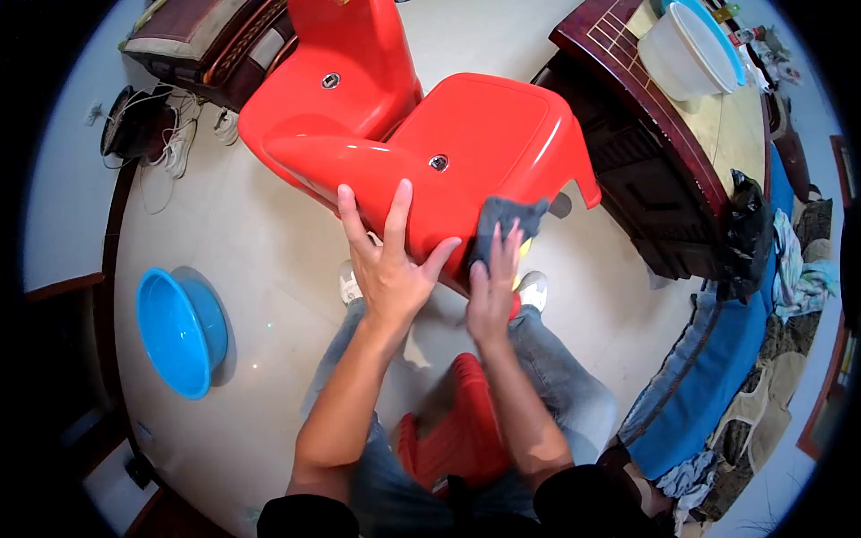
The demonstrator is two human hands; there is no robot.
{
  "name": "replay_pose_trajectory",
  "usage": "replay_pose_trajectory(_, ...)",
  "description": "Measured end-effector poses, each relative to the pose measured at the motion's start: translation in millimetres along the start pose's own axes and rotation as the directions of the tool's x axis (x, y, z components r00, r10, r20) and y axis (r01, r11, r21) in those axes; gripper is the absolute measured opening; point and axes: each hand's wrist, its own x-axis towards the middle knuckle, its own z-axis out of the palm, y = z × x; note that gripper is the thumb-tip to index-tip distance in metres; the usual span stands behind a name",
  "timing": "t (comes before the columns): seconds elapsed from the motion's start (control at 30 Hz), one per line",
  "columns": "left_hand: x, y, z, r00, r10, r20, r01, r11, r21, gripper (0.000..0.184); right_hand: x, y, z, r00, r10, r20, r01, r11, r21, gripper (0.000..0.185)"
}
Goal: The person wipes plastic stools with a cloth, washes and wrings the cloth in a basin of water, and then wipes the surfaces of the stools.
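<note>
A glossy red plastic chair is in front of me, with round metal fittings set in its surfaces. My left hand rests against its near side, fingers spread and thumb out to the right. My right hand, slightly blurred, presses a dark grey cloth to the chair's near right edge. A bit of yellow shows beside the cloth, too small to name. The underside of the chair is hidden from me.
A blue basin stands on the floor at left. On the right, a dark wooden table holds a white tub, with a black plastic bag hanging at its corner. Between my legs is a red seat. Shoes lie by the left wall.
</note>
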Motion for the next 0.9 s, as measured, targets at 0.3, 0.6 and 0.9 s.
replay_pose_trajectory(0.3, -1.4, -4.1, -7.0, 0.995, -0.054, 0.079, 0.058, 0.997, -0.051, 0.105, 108.1, 17.9, -0.1, 0.953, -0.083, -0.290, 0.051, 0.992, -0.113, 0.047)
replay_pose_trajectory(0.6, -1.4, -9.1, -3.7, 0.999, 0.005, 0.054, -0.005, 1.000, 0.006, 0.107, 217.1, 59.0, -23.0, 0.962, -0.235, -0.137, 0.223, 0.970, -0.093, 0.049)
replay_pose_trajectory(0.9, -6.5, -10.9, -1.6, 0.999, 0.015, 0.036, -0.013, 0.998, -0.058, 0.108, 229.1, 142.0, -26.5, 0.898, 0.371, -0.237, -0.320, 0.920, 0.226, 0.067)
